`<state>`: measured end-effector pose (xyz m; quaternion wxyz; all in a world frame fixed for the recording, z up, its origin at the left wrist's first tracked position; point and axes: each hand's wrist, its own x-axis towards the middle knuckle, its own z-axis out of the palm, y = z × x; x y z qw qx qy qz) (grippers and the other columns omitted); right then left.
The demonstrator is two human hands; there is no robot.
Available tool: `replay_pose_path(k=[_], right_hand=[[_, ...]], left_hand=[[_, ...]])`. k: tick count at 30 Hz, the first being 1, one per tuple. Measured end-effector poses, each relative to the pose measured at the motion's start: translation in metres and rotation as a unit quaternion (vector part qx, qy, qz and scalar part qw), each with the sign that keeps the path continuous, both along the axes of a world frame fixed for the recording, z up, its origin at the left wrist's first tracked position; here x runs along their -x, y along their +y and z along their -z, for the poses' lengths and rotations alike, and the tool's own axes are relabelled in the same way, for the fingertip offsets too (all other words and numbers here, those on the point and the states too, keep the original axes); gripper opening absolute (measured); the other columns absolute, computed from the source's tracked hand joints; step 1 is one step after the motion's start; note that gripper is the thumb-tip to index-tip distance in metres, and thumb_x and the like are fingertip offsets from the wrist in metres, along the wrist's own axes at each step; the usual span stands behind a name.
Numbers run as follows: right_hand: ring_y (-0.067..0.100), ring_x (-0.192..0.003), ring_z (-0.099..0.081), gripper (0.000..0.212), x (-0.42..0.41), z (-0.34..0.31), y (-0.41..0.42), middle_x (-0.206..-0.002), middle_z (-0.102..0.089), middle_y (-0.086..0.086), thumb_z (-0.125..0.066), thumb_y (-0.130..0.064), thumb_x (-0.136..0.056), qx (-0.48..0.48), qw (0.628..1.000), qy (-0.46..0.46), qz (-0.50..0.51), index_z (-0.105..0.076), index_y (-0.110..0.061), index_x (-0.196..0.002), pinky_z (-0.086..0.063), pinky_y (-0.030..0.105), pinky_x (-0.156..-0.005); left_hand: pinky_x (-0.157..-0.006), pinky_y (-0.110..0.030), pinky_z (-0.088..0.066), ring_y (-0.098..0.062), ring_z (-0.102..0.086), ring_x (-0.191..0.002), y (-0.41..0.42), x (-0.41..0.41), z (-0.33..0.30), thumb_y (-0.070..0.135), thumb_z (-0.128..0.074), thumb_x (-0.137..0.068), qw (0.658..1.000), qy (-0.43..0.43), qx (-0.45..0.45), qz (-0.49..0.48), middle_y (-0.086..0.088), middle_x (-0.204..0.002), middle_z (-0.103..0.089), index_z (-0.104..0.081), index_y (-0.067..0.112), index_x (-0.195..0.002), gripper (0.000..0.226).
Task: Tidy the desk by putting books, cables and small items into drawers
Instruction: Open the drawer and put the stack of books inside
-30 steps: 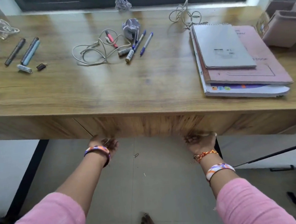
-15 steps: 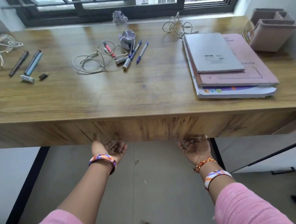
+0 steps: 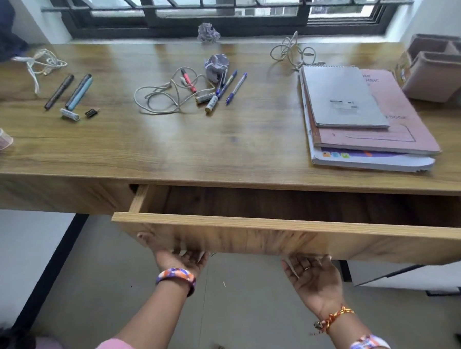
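Two hands sit under the front panel of the drawer (image 3: 294, 235), palms up: the left hand (image 3: 179, 258) has its thumb against the panel's face and its fingers hooked under the lower edge, while the right hand (image 3: 313, 275) lies flatter, fingers mostly straight and touching the underside near the middle. So the left grip is curled round the panel edge, and the right is spread and merely bearing against it. That drawer stands partly out from the tabletop (image 3: 169, 145), its dark inside showing nothing as far as can be seen (the back part is hidden under the top). I judge the step in hand to be the opening of the drawer, with no item yet put away. On the tabletop, well apart from the hands, lie the stack of books (image 3: 360, 119) at the right, a loose white cable (image 3: 164, 97) in the middle beside several pens (image 3: 233, 87) and a battery (image 3: 211, 103), another cable (image 3: 293, 52) behind the books, and a third cable (image 3: 42, 62) at the far left near two markers (image 3: 70, 90). The next move likely calls for letting go of the panel and reaching up for the books, which look heavy enough to want both hands.
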<state>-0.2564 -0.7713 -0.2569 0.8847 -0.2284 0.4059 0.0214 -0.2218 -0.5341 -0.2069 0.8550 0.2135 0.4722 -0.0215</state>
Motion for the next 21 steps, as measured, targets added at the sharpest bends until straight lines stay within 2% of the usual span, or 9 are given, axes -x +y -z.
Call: replay_pose_path(k=[3,6,8,11,14,16,17,19,21], right_hand=[[0.027,-0.088,-0.057,0.035,0.003,-0.014,-0.004,-0.089,-0.064,0.014,-0.027,-0.031,-0.099,-0.002,0.998,0.043,-0.035,-0.055,-0.01,-0.098,-0.048,0.047,-0.082],[0.025,-0.071,-0.056,0.033,0.013,-0.025,-0.007,-0.063,-0.064,0.013,-0.03,-0.024,-0.1,0.052,0.988,0.089,-0.119,-0.051,-0.007,-0.081,-0.056,0.036,-0.06],[0.021,-0.064,-0.058,0.024,0.028,-0.04,-0.012,-0.061,-0.065,0.009,-0.037,-0.02,-0.099,0.152,0.956,0.098,-0.229,-0.054,-0.008,-0.088,-0.051,0.03,-0.052],[0.013,-0.069,-0.06,0.019,0.048,-0.073,-0.027,-0.084,-0.068,0.007,-0.045,-0.016,-0.096,0.383,0.862,0.012,-0.333,-0.062,-0.01,-0.09,-0.045,0.024,-0.056],[0.011,-0.077,-0.065,0.016,0.065,-0.117,-0.047,-0.084,-0.071,-0.002,-0.054,-0.015,-0.092,0.587,0.734,-0.134,-0.314,-0.066,-0.019,-0.084,-0.048,0.02,-0.063],[0.011,-0.09,-0.064,0.016,0.07,-0.139,-0.057,-0.095,-0.07,-0.005,-0.054,-0.016,-0.092,0.708,0.597,-0.212,-0.313,-0.069,-0.02,-0.096,-0.048,0.017,-0.076],[0.011,-0.102,-0.06,0.021,0.071,-0.147,-0.062,-0.109,-0.066,-0.004,-0.052,-0.017,-0.092,0.771,0.496,-0.234,-0.323,-0.067,-0.018,-0.108,-0.046,0.018,-0.086],[0.013,-0.131,-0.039,0.038,0.071,-0.154,-0.07,-0.14,-0.047,-0.002,-0.043,-0.018,-0.095,0.837,0.316,-0.227,-0.384,-0.051,-0.016,-0.132,-0.031,0.026,-0.108],[0.014,-0.142,-0.02,0.049,0.071,-0.154,-0.075,-0.153,-0.026,0.001,-0.035,-0.016,-0.096,0.835,0.234,-0.163,-0.471,-0.029,-0.014,-0.145,-0.018,0.032,-0.114]], left_hand=[[-0.094,-0.046,-0.041,-0.029,-0.046,-0.124,-0.004,0.004,-0.015,0.068,-0.034,-0.085,0.999,0.021,-0.047,-0.002,-0.007,-0.137,-0.047,-0.042,0.023,-0.135,0.068],[-0.104,-0.045,-0.034,-0.035,-0.039,-0.13,-0.027,0.01,-0.045,0.041,-0.039,-0.088,0.943,0.123,-0.306,0.039,-0.015,-0.145,-0.036,-0.037,0.011,-0.137,0.057],[-0.11,-0.04,-0.024,-0.037,-0.023,-0.135,-0.056,0.031,-0.068,0.031,-0.058,-0.086,0.819,0.09,-0.56,0.082,-0.021,-0.151,-0.012,-0.024,0.005,-0.143,0.072],[-0.114,-0.04,-0.013,-0.028,-0.001,-0.143,-0.101,0.06,-0.087,0.035,-0.066,-0.08,0.58,-0.056,-0.768,0.265,-0.012,-0.155,0.012,-0.022,0.017,-0.145,0.081],[-0.114,-0.046,-0.002,-0.018,-0.002,-0.144,-0.124,0.062,-0.093,0.047,-0.044,-0.091,0.335,-0.083,-0.788,0.51,0.004,-0.157,-0.012,-0.037,0.028,-0.139,0.052],[-0.115,-0.04,-0.008,-0.013,-0.024,-0.14,-0.129,0.061,-0.098,0.041,-0.039,-0.095,0.242,-0.094,-0.804,0.535,0.006,-0.148,-0.035,-0.04,0.024,-0.138,0.046],[-0.114,-0.037,-0.015,-0.014,-0.032,-0.136,-0.13,0.062,-0.1,0.039,-0.04,-0.095,0.214,-0.098,-0.81,0.538,0.005,-0.145,-0.04,-0.042,0.022,-0.137,0.045],[-0.103,-0.033,-0.035,-0.02,-0.047,-0.125,-0.128,0.065,-0.106,0.035,-0.045,-0.094,0.208,-0.095,-0.802,0.552,0.001,-0.136,-0.051,-0.051,0.02,-0.13,0.039],[-0.085,-0.029,-0.046,-0.025,-0.058,-0.109,-0.128,0.069,-0.113,0.033,-0.051,-0.092,0.212,-0.072,-0.795,0.563,-0.004,-0.12,-0.063,-0.062,0.018,-0.117,0.031]])
